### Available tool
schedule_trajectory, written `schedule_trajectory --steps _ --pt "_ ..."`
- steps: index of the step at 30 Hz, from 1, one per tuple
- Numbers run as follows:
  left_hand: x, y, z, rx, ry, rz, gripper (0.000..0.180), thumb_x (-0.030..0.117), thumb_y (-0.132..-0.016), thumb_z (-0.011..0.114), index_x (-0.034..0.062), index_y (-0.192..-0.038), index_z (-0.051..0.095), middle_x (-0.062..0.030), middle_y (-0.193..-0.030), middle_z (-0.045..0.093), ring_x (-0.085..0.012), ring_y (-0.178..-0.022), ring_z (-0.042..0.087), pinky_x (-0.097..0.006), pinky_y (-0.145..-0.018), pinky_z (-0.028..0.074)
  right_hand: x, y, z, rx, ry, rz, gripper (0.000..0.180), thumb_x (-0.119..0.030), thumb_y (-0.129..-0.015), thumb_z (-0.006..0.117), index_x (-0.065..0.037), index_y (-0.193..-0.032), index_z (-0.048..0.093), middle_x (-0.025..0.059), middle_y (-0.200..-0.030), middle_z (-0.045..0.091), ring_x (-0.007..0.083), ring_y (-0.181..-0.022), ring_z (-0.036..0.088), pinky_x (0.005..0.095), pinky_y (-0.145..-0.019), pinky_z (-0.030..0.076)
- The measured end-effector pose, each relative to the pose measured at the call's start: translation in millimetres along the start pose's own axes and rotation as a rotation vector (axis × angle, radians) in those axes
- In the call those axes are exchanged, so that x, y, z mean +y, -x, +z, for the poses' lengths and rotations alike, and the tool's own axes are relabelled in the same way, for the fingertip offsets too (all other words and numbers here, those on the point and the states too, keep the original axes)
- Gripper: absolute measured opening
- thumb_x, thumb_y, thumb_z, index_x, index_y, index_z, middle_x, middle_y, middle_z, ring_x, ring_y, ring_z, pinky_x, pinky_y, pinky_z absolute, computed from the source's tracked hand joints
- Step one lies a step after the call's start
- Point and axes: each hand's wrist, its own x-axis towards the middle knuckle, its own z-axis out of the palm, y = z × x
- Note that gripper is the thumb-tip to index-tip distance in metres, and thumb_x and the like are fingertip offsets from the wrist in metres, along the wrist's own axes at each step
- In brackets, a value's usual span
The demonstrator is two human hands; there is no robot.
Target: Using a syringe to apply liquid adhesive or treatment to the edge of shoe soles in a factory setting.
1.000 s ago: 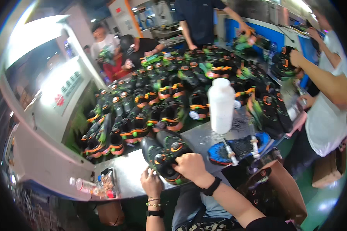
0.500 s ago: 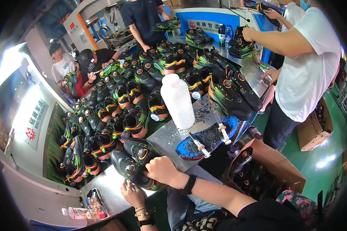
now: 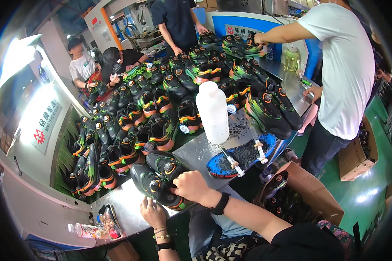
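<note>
My right hand (image 3: pixel 190 187) is curled nearly closed at the heel end of a pair of black shoes (image 3: pixel 157 178); its fingertips are hidden, so I cannot tell how firmly it grips. My left hand (image 3: pixel 153 213), fingers loosely bent and slightly parted, is at their near side. They rest on a metal table (image 3: pixel 128 202), near rows of shoes (image 3: pixel 154 128) and a white bottle (image 3: pixel 212 114).

Glossy green floor (image 3: pixel 353 213), bright light (image 3: pixel 19 58)

Right grip (image 3: pixel 191 186) curled, forearm (image 3: pixel 251 216) aslant; left grip (image 3: pixel 153 213) lower, fingers (image 3: pixel 147 203) upward.
</note>
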Motion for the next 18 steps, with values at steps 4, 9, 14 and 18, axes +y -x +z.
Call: schedule_trajectory --steps 4,9,14,18 --pt "-0.9 -0.8 2.5 0.016 0.012 0.024 0.024 0.003 -0.076 0.061 0.0003 -0.098 0.068 -0.0135 -0.115 0.063 -0.0333 -0.105 0.056 -0.043 -0.093 0.043 0.9 2.4 -2.2 0.055 -0.017 -0.018 0.025 -0.032 -0.074 0.071 -0.008 -0.067 0.068 0.0106 -0.068 0.066 0.0288 -0.069 0.067 0.0418 -0.062 0.052" --pt "-0.5 -0.2 2.9 -0.003 0.011 0.015 0.023 0.004 -0.076 0.062 0.0007 -0.098 0.068 -0.014 -0.115 0.062 -0.0333 -0.106 0.056 -0.043 -0.093 0.043 3.1 5.7 -1.6 0.032 -0.011 -0.011 0.025 -0.032 -0.074 0.071 -0.008 -0.068 0.068 0.0108 -0.068 0.065 0.029 -0.069 0.066 0.0418 -0.063 0.052" --pt "-1.5 -0.6 1.6 0.001 0.033 0.011 0.024 0.005 -0.077 0.063 0.0006 -0.1 0.068 -0.0148 -0.114 0.062 -0.0338 -0.106 0.056 -0.043 -0.092 0.043 2.6 9.5 -0.4 0.056 -0.008 -0.024 0.025 -0.032 -0.074 0.071 -0.008 -0.067 0.067 0.0111 -0.067 0.065 0.0289 -0.069 0.066 0.0419 -0.062 0.052" --pt "-3.9 1.2 1.8 -0.001 0.036 0.001 0.024 0.007 -0.077 0.065 0.0004 -0.1 0.068 -0.0157 -0.114 0.062 -0.0344 -0.106 0.055 -0.043 -0.092 0.043 6.1 19.1 0.7 0.084 0.047 -0.149 0.025 -0.033 -0.076 0.07 -0.01 -0.069 0.065 0.0092 -0.066 0.064 0.0271 -0.068 0.065 0.04 -0.061 0.051"
